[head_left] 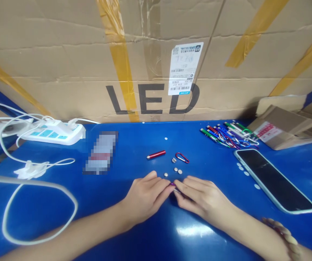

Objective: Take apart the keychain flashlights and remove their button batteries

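My left hand (148,194) and my right hand (203,194) meet at the middle of the blue table, fingers closed on a small purple piece (172,184) with a dark, thin part toward the right. Most of it is hidden by the fingers. Just beyond the hands lie several round silver button cells (175,169). Farther back are a red metal tube (156,155) with a silver end and a red carabiner (182,157), lying apart from each other.
At the back right, several coloured tubes with carabiners (224,136) lie beside an open cardboard box (283,127). A phone (275,179) is at the right. The left side holds a white power strip (52,132), looped cables and a blurred-out flat item (101,152). A large carton (85,61) stands behind.
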`<move>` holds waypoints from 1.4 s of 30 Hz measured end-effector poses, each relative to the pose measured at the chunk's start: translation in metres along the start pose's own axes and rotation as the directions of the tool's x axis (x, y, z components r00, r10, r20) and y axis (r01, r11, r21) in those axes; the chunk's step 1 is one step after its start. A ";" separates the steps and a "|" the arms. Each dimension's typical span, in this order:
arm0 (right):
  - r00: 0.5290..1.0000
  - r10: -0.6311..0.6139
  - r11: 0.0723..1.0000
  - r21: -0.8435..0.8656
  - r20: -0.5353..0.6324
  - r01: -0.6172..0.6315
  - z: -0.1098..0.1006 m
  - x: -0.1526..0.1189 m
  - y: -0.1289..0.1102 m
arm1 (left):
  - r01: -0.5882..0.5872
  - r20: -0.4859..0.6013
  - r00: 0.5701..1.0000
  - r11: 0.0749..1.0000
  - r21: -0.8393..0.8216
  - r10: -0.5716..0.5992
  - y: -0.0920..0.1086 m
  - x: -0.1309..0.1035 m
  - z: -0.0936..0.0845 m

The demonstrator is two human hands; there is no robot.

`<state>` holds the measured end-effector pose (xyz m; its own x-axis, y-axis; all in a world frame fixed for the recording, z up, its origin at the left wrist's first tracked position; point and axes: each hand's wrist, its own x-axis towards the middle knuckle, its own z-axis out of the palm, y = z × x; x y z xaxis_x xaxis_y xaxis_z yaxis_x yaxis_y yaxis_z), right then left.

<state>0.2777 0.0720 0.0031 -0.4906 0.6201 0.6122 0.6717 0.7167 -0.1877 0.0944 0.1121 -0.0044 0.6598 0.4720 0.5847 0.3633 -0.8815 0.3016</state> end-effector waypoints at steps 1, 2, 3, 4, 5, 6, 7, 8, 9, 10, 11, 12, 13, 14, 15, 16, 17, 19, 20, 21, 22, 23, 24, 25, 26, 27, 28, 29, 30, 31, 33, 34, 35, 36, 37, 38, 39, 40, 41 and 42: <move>1.000 0.001 1.000 -0.010 0.001 -0.001 0.000 0.000 0.000 | -0.004 0.000 1.000 1.000 0.005 0.004 0.000 0.000 0.000; 1.000 0.003 1.000 -0.016 0.001 -0.003 0.000 0.000 0.001 | -0.009 -0.001 1.000 1.000 0.010 0.009 0.000 0.000 0.001; 1.000 0.006 1.000 -0.015 0.004 -0.006 0.001 0.000 0.001 | -0.013 -0.004 1.000 1.000 0.013 0.013 0.000 0.000 0.001; 1.000 0.009 1.000 -0.008 0.008 -0.009 0.001 0.000 0.001 | -0.017 -0.007 1.000 1.000 0.016 0.017 0.000 0.001 0.001; 1.000 0.012 1.000 0.004 0.012 -0.012 0.001 0.001 0.000 | -0.018 -0.008 1.000 1.000 0.016 0.018 0.000 0.001 0.001; 1.000 0.015 1.000 0.017 0.015 -0.016 0.001 0.001 0.000 | -0.017 -0.011 1.000 1.000 0.013 0.017 0.001 0.001 0.001; 1.000 0.020 0.999 0.030 0.017 -0.020 0.000 0.002 0.000 | -0.012 -0.012 1.000 1.000 0.006 0.012 0.001 0.001 0.001; 1.000 0.024 0.999 0.044 0.017 -0.025 0.000 0.002 0.000 | -0.005 -0.012 1.000 1.000 -0.008 0.005 0.001 0.001 0.001; 0.999 0.030 0.998 0.054 0.016 -0.031 -0.001 0.002 0.000 | 0.003 -0.013 1.000 1.000 -0.024 -0.003 0.001 0.001 0.001; 0.999 0.039 0.997 0.059 0.008 -0.039 -0.002 0.002 0.001 | 0.010 -0.013 1.000 0.999 -0.038 -0.011 0.001 0.001 0.000; 0.999 0.052 0.997 0.061 -0.001 -0.051 -0.003 0.001 0.003 | 0.018 -0.017 1.000 0.999 -0.047 -0.019 0.001 0.001 -0.001; 0.998 0.066 0.996 0.059 -0.018 -0.065 -0.005 0.000 0.005 | 0.027 -0.019 0.999 0.999 -0.047 -0.028 0.001 0.001 -0.001; 0.996 0.083 0.995 0.054 -0.040 -0.080 -0.006 -0.001 0.008 | 0.037 -0.019 0.999 0.999 -0.039 -0.038 0.001 0.001 -0.002; 0.993 0.101 0.994 0.046 -0.065 -0.098 -0.008 -0.002 0.010 | 0.049 -0.017 0.999 0.998 -0.027 -0.049 0.001 0.002 -0.003; 0.989 0.120 0.992 0.036 -0.088 -0.117 -0.009 -0.003 0.012 | 0.059 -0.014 0.998 0.998 -0.013 -0.059 0.001 0.002 -0.003; 0.985 0.135 0.991 0.029 -0.106 -0.132 -0.009 -0.003 0.014 | 0.061 -0.010 0.998 0.998 -0.003 -0.061 0.001 0.002 -0.003; 0.982 0.144 0.989 0.026 -0.120 -0.142 -0.010 -0.004 0.015 | 0.056 -0.011 0.998 0.998 0.006 -0.056 0.001 0.002 -0.002; 0.979 0.149 0.989 0.033 -0.138 -0.146 -0.010 -0.003 0.016 | 0.017 -0.021 1.000 1.000 0.022 -0.016 0.001 0.000 0.000; 0.979 0.145 0.989 0.041 -0.145 -0.141 -0.010 -0.003 0.015 | -0.009 -0.021 1.000 0.999 0.032 0.010 0.001 0.000 0.001; 0.978 0.143 0.989 0.049 -0.151 -0.137 -0.010 -0.003 0.014 | -0.033 -0.017 0.999 0.999 0.040 0.034 0.001 -0.001 0.002; 0.978 0.147 0.989 0.054 -0.151 -0.140 -0.011 -0.002 0.014 | -0.049 -0.010 0.999 0.998 0.042 0.049 0.001 -0.002 0.002; 0.976 0.162 0.986 0.051 -0.146 -0.156 -0.011 -0.002 0.014 | -0.051 -0.005 0.999 0.998 0.036 0.051 0.001 -0.003 0.002; 0.973 0.187 0.982 0.040 -0.137 -0.183 -0.012 -0.001 0.015 | -0.035 -0.003 0.999 0.999 0.023 0.035 0.001 -0.003 0.002; 0.967 0.222 0.975 0.018 -0.128 -0.221 -0.012 -0.002 0.017 | 0.003 0.000 1.000 1.000 0.003 -0.003 0.002 -0.003 0.002; 0.959 0.260 0.965 -0.012 -0.117 -0.263 -0.013 -0.002 0.021 | 0.059 0.007 0.998 0.998 -0.020 -0.058 0.002 -0.002 0.001; 0.948 0.299 0.951 -0.052 -0.108 -0.306 -0.014 -0.003 0.025 | 0.124 0.018 0.992 0.991 -0.041 -0.124 0.002 -0.002 0.000; 0.938 0.333 0.935 -0.099 -0.095 -0.342 -0.016 -0.004 0.030 | 0.191 0.031 0.981 0.980 -0.054 -0.190 0.002 -0.001 -0.001; 0.930 0.360 0.918 -0.150 -0.078 -0.368 -0.017 -0.005 0.035 | 0.247 0.042 0.969 0.967 -0.063 -0.245 0.002 0.000 -0.002; 0.921 0.386 0.898 -0.209 -0.049 -0.387 -0.017 -0.007 0.041 | 0.285 0.046 0.958 0.956 -0.071 -0.283 0.002 0.000 -0.002; 0.911 0.411 0.876 -0.271 -0.018 -0.400 -0.018 -0.009 0.045 | 0.306 0.043 0.952 0.949 -0.079 -0.303 0.001 0.001 -0.003; 0.886 0.461 0.824 -0.391 0.042 -0.411 -0.018 -0.011 0.051 | 0.312 0.040 0.950 0.945 -0.096 -0.309 0.001 0.002 -0.003; 0.875 0.480 0.802 -0.435 0.060 -0.410 -0.018 -0.012 0.052 | 0.307 0.043 0.952 0.946 -0.102 -0.304 0.001 0.003 -0.003; 0.868 0.492 0.787 -0.459 0.064 -0.412 -0.017 -0.012 0.052 | 0.302 0.050 0.953 0.948 -0.102 -0.298 0.000 0.003 -0.003; 0.866 0.497 0.784 -0.456 0.057 -0.420 -0.017 -0.012 0.050 | 0.298 0.059 0.954 0.950 -0.097 -0.294 0.000 0.003 -0.003; 0.868 0.494 0.799 -0.418 0.046 -0.433 -0.016 -0.010 0.047 | 0.296 0.066 0.955 0.951 -0.089 -0.291 0.000 0.003 -0.003; 0.872 0.489 0.826 -0.338 0.032 -0.451 -0.015 -0.008 0.042 | 0.293 0.072 0.955 0.953 -0.082 -0.288 0.000 0.003 -0.004; 0.872 0.490 0.853 -0.219 0.020 -0.474 -0.015 -0.006 0.037 | 0.289 0.074 0.956 0.955 -0.075 -0.283 0.000 0.003 -0.004; 0.868 0.497 0.867 -0.069 0.023 -0.494 -0.014 -0.003 0.031 | 0.281 0.073 0.958 0.957 -0.067 -0.276 0.001 0.002 -0.004; 0.857 0.514 0.852 0.093 0.036 -0.515 -0.013 0.000 0.024 | 0.270 0.068 0.962 0.961 -0.058 -0.266 0.001 0.002 -0.004; 0.843 0.534 0.815 0.232 0.059 -0.532 -0.012 0.003 0.018 | 0.254 0.060 0.966 0.966 -0.045 -0.251 0.001 0.001 -0.003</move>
<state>0.2954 0.0826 0.0108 -0.0878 0.9245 0.3710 0.6793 0.3279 -0.6565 0.0931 0.1118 -0.0010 0.5857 0.6780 0.4441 0.4891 -0.7326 0.4735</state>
